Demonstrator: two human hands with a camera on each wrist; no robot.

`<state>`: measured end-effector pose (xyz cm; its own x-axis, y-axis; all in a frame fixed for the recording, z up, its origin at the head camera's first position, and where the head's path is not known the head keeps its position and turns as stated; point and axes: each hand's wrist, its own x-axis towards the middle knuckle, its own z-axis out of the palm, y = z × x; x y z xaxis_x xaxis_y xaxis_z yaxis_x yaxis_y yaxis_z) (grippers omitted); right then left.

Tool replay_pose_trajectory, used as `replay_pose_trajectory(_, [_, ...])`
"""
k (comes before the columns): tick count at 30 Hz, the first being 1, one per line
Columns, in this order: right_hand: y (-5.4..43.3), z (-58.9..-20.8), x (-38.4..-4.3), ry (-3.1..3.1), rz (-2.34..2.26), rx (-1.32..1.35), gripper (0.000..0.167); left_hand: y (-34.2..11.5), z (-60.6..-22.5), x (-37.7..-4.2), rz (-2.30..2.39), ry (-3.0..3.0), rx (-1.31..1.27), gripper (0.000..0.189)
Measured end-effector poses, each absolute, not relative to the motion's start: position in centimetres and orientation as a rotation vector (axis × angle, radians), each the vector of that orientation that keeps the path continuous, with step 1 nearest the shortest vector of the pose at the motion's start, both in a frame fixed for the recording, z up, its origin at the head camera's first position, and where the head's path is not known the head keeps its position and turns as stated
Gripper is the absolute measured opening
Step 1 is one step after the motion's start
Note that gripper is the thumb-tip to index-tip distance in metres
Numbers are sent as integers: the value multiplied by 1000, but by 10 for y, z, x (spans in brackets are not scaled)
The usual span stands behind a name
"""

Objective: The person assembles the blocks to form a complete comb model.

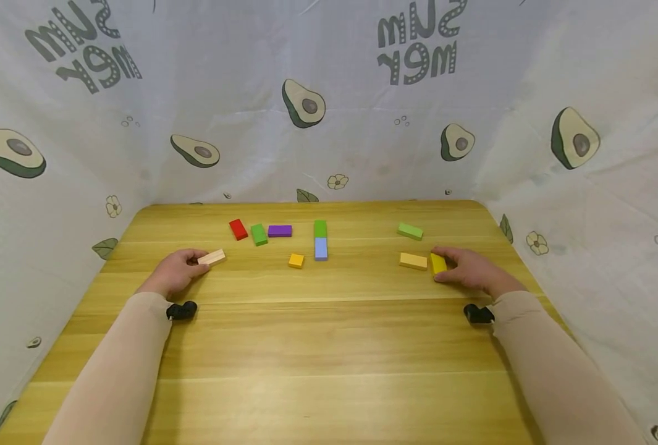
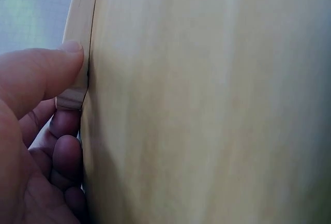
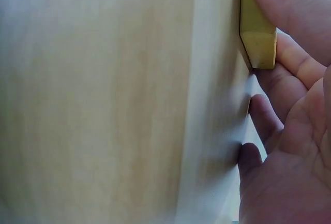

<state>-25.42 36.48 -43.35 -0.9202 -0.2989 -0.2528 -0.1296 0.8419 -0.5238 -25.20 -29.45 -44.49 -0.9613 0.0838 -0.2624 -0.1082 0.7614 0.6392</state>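
On the left side of the table, my left hand (image 1: pixel 177 272) pinches a plain wooden block (image 1: pixel 212 258) between thumb and fingers. In the left wrist view the thumb lies across the face of that wooden block (image 2: pixel 77 25), which is at the tabletop. Over on the right, my right hand (image 1: pixel 470 269) holds a yellow block (image 1: pixel 438 264) by its ends, thumb on the near one. The right wrist view shows part of the yellow block (image 3: pixel 258 32) between thumb and fingers. Just left of it lies a light orange block (image 1: pixel 413 261), with a narrow gap.
A red block (image 1: pixel 238 229), a green block (image 1: pixel 259 235) and a purple block (image 1: pixel 280 231) lie at the back left. Mid-table, a green block (image 1: pixel 320 228) touches a blue block (image 1: pixel 320 249); a small orange block (image 1: pixel 296 261) is nearby. A light green block (image 1: pixel 410 231) lies back right.
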Motion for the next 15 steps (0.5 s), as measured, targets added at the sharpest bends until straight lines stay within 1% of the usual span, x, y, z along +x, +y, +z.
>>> replay_pose_trajectory(7, [365, -436, -254, 2678, -751, -320, 86, -295, -445, -249, 959, 2690, 5, 58])
replay_pose_trajectory(15, [366, -436, -254, 2678, -763, -313, 86, -293, -440, -249, 854, 2703, 69, 73])
